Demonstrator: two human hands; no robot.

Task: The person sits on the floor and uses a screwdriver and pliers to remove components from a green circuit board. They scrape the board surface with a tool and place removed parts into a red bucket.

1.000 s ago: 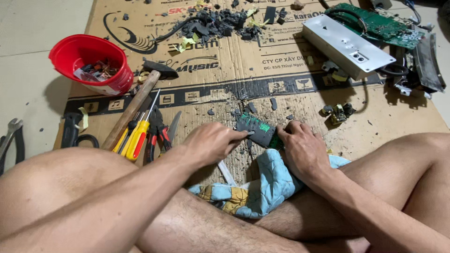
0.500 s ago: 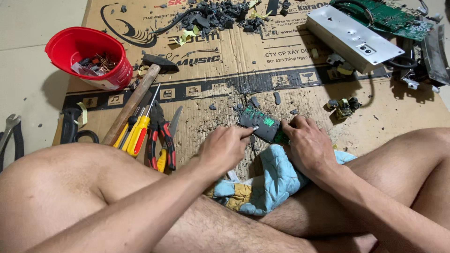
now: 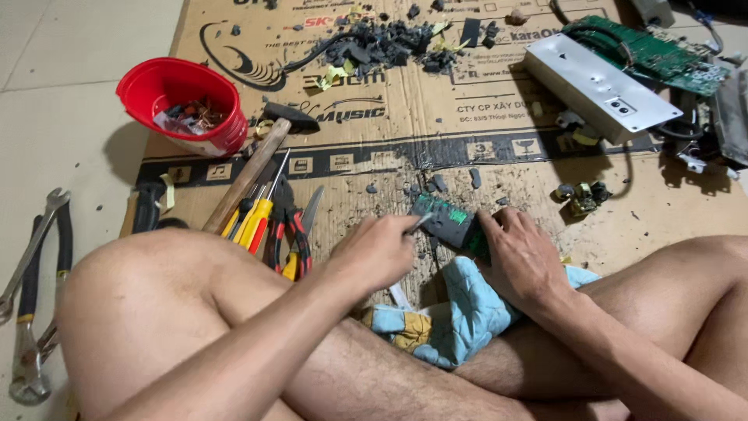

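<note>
A small green circuit board (image 3: pixel 446 218) lies on the flattened cardboard sheet (image 3: pixel 436 101) in front of my crossed legs. My right hand (image 3: pixel 523 257) presses down on the board's right end. My left hand (image 3: pixel 375 251) is closed around a thin metal tool (image 3: pixel 421 223), whose tip touches the board's left side. Under both hands a light blue padded glove (image 3: pixel 460 312) rests on my shin.
A red bowl (image 3: pixel 184 103) of scrap parts stands at the left. A wooden-handled hammer (image 3: pixel 257 167), yellow screwdrivers (image 3: pixel 253 218) and red pliers (image 3: pixel 290 234) lie beside my left knee. Large pliers (image 3: pixel 35 296) lie on the tiles. Black debris (image 3: pixel 382 40), a metal panel (image 3: pixel 600 86) and a large circuit board (image 3: pixel 654 53) sit farther back.
My left hand has closed tighter and shifted slightly left, with the thin tool's tip now showing against the board. The right hand stays on the board. The camera has tilted a little.
</note>
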